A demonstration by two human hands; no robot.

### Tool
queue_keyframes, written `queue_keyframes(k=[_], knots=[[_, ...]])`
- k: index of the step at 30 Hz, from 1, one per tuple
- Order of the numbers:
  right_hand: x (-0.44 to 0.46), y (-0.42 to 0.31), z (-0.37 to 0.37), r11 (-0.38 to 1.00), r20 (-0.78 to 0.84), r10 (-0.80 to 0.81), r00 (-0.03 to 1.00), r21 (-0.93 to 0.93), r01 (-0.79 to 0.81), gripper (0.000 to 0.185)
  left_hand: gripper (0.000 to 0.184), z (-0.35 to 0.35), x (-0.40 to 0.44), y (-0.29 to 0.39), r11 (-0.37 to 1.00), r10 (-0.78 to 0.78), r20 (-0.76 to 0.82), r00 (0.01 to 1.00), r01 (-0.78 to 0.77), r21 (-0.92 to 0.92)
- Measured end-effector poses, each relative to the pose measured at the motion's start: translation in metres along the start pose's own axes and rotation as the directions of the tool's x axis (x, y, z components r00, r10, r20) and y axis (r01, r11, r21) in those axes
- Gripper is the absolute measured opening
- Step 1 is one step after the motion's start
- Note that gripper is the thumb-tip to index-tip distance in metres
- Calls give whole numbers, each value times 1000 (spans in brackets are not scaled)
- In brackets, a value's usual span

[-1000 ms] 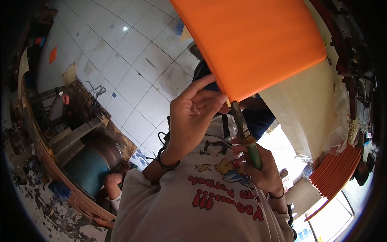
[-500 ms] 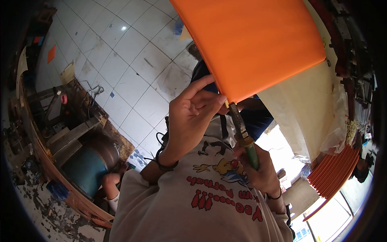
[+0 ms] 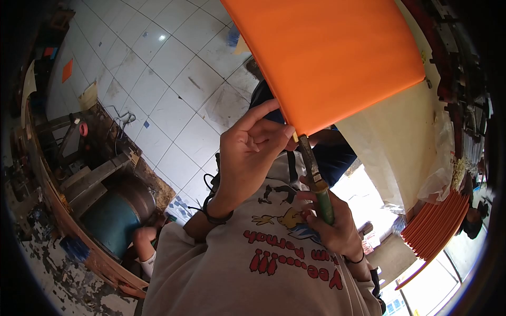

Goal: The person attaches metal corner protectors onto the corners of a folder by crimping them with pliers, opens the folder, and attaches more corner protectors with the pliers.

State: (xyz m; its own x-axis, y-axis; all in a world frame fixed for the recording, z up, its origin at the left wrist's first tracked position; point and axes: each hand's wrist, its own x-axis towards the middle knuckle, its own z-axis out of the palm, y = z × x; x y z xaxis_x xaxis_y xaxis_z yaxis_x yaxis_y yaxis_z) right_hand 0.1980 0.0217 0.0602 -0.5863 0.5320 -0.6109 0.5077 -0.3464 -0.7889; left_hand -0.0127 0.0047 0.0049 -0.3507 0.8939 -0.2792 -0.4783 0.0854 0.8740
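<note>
A large smooth orange panel fills the upper middle, its near corner pointing toward my chest. My left hand is at that corner, thumb and fingers closed on the panel's edge. A small yellow piece shows beside the thumb tip. In my right hand is a tool with a green handle and a dark, worn metal blade. The blade's tip is at the panel's corner, close to the left thumb.
A pale sheet lies below the panel's right side. Orange folded pieces are stacked at the right. At the left stand a blue-green drum and a wooden frame, with another person's arm beside them. White floor tiles show behind.
The right hand and the tool's handle have shifted slightly, and the handle's angle has changed a little. My left hand and the orange panel stay nearly in place.
</note>
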Motion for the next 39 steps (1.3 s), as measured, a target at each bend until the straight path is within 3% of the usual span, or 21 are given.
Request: queue_keyframes(k=[8,17,23,26,29,34,35,37,39], knots=[[1,-2,-1,1000,7,-17,1000,-26,17,43,43,2,1,0,1000,21,-38,999,-21,2],[2,-9,-5,992,20,107,994,-64,-106,27,43,0,0,1,1000,-19,-13,1000,19,-12],[-1,-4,-1,994,-70,2,998,-109,-10,23,42,1,1,2,1000,-17,-20,1000,17,-19],[1,-2,13,1000,-266,5,964,3,-5,25,42,-2,1,-1,1000,-4,-14,1000,4,-6],[1,4,0,977,-99,55,994,-198,-74,26,40,0,0,1,999,-32,-30,999,31,-26],[0,-10,-1,982,-103,61,993,-170,-78,23,27,3,-19,-13,993,-44,-125,991,29,-119],[1,-15,-2,984,-96,70,993,-156,-84,23,30,-3,-30,-27,995,-28,-9,1000,27,-100],[0,-10,-3,992,-79,34,996,-120,-44,26,40,-2,-41,-34,970,-176,336,925,106,217],[0,-8,-3,994,-67,27,997,-105,-34,31,49,12,-39,-35,963,-243,570,785,264,48]])
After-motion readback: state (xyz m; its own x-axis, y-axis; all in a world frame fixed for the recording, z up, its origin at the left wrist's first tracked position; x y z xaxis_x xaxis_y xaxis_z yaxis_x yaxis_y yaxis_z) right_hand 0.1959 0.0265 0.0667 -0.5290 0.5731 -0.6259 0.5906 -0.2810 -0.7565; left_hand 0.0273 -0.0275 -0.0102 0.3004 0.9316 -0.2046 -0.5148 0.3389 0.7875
